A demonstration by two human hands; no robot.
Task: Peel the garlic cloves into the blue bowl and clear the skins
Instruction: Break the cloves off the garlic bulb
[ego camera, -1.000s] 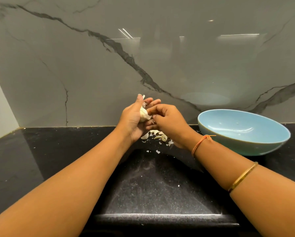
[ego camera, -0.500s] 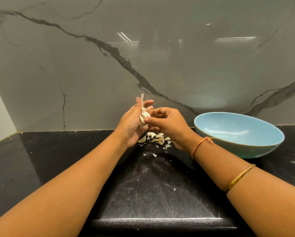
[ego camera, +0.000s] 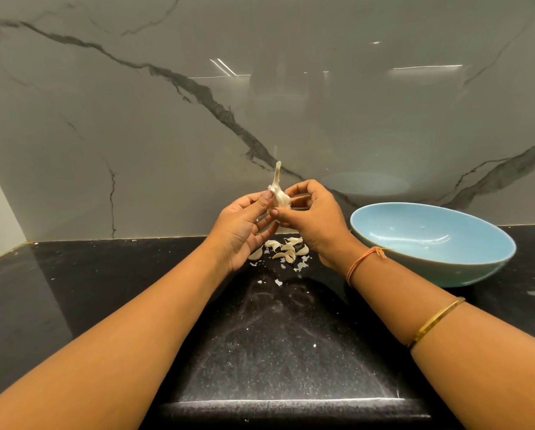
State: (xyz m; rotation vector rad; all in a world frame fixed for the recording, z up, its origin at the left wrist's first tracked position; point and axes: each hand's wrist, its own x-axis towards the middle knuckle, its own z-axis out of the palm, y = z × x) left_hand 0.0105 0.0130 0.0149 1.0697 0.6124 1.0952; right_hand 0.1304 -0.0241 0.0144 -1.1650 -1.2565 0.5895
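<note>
Item list, L to R:

- Backsplash (ego camera: 166,119): grey marble-look wall w/ dark veins, glossy, far side of scene.
- Counter (ego camera: 104,290): black speckled stone; runs full width, near edge rounded.
- Left hand (ego camera: 244,231): raised above counter at centre, palm facing R. Thumb and fingertips pinch the L side of the garlic bulb; other fingers loosely curled beneath.
- Garlic bulb (ego camera: 280,197): partly broken head, held in the air between both hands, dry stem pointing up. Not touching counter or bowl.
- Loose cloves (ego camera: 286,251): small heap on counter directly below the hands, unpeeled as far as can be told; just L of the bowl, not in it.
- Skins (ego camera: 301,265): thin white flakes scattered around and near side of the heap.
- Right hand (ego camera: 315,218): fingers curled, thumb and fingertips pinching the bulb's R/lower side.
- Thread band (ego camera: 364,259): orange, on R wrist.
- Bangle (ego camera: 436,319): gold, further up R forearm.
- Blue bowl (ego camera: 446,274): wide, shallow, stands on counter far R, near the wall; few tiny pale specks inside, can't tell what.
</note>
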